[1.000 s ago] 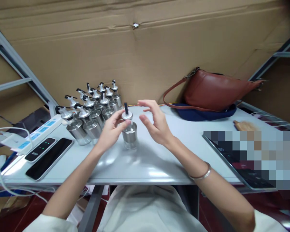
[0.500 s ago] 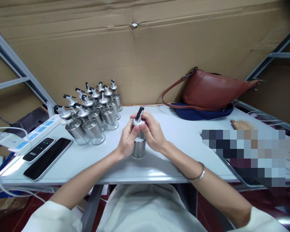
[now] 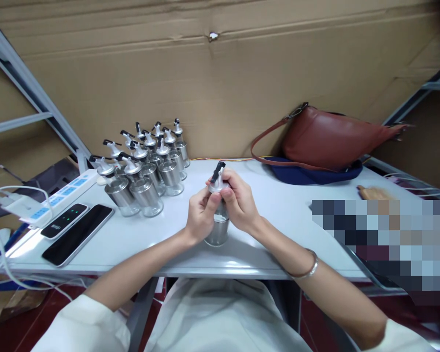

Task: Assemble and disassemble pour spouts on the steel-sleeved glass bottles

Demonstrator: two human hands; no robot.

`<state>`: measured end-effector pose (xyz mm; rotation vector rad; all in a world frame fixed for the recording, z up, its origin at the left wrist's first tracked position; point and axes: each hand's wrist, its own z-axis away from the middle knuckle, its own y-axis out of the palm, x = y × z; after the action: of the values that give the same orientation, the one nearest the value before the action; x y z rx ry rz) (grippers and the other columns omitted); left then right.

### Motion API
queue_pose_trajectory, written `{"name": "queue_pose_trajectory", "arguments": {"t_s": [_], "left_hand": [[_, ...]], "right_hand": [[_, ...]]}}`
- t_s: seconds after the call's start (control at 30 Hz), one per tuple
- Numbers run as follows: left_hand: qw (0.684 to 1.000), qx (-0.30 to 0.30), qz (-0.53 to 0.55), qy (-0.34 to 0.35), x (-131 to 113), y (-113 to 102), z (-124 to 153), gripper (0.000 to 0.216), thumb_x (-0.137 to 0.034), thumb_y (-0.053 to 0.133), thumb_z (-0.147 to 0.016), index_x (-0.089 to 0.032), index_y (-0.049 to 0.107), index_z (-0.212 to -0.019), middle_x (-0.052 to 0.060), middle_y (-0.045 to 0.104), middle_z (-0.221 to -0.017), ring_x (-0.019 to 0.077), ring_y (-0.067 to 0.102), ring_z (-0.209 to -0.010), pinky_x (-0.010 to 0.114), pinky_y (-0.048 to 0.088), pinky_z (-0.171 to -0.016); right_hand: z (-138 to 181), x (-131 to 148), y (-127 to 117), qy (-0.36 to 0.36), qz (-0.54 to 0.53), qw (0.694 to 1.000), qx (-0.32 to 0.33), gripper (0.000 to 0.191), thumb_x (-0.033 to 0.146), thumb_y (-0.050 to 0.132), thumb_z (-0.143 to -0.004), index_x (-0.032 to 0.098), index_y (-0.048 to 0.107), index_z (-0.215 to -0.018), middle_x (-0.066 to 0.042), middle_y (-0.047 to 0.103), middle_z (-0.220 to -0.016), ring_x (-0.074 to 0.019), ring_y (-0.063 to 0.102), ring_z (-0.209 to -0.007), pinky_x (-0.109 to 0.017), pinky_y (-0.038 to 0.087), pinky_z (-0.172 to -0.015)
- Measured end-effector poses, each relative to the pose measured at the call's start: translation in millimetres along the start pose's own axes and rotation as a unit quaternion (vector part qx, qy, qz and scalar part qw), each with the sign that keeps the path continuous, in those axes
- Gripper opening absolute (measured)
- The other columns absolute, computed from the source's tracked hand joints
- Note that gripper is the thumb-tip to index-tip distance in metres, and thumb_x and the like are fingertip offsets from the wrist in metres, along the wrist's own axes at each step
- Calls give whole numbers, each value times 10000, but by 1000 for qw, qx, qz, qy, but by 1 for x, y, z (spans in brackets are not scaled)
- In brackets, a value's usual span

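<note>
A small steel-sleeved dispenser bottle (image 3: 217, 231) with a silver cap and black spout stands near the front middle of the white table (image 3: 278, 215). My left hand (image 3: 199, 216) wraps its side from the left, thumb and fingers up at the cap. From the right, my right hand (image 3: 240, 201) pinches the cap between its fingertips. Both hands are closed on the bottle. Its middle is hidden by my fingers.
Several matching dispenser bottles (image 3: 146, 164) cluster at the back left. A power strip (image 3: 58, 193) and two dark phones (image 3: 78, 233) lie at the left edge. A brown leather bag (image 3: 333, 137) on blue cloth sits at the back right. Cardboard (image 3: 205, 78) walls the rear.
A second ago my left hand alone held the bottle further back, my right hand open beside it. The bottle came nearer and both hands closed on its cap.
</note>
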<state>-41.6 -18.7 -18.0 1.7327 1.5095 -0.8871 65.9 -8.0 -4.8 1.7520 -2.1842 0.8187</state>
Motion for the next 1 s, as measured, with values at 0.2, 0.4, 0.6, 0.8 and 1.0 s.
{"name": "queue_pose_trajectory", "arguments": {"t_s": [0.2,0.4,0.6,0.8,1.0], "left_hand": [[999,29,-24,29,4,-4,-3,580,-687,443,-787,-150,625,-909,46,630,-761,153,557,-685,253,456,-625],[999,26,-17,25,6,-3,-3,589,-689,449,-781,-169,641,-981,45,648,-780,150,566,-684,250,458,-637],[999,11,-28,33,3,0,-1,545,-634,452,-820,-151,644,-985,52,640,-810,154,570,-738,242,456,-658],[994,75,77,8,6,3,-2,456,-599,473,-833,-173,585,-955,-9,554,-629,122,559,-607,254,463,-635],[998,49,45,-4,5,-13,-10,371,-531,473,-859,-185,550,-968,-19,570,-601,142,621,-618,266,480,-625]], "right_hand": [[5,2,5,-56,37,996,-61,366,513,287,-940,216,496,-988,-56,554,-830,-192,559,-827,-348,468,-726],[4,0,4,-74,41,993,-78,361,523,314,-932,222,506,-985,-49,566,-814,-177,566,-768,-318,471,-661],[1,5,4,85,-50,992,-74,493,653,355,-857,203,556,-889,-39,596,-783,-150,567,-681,-283,474,-602],[-15,3,0,332,-265,905,-43,667,772,358,-760,174,620,-898,-26,599,-671,-85,460,-403,-200,285,-308],[-18,-19,-5,366,-360,856,-62,584,723,457,-757,170,632,-822,-27,609,-728,-98,539,-544,-217,457,-455]]}}
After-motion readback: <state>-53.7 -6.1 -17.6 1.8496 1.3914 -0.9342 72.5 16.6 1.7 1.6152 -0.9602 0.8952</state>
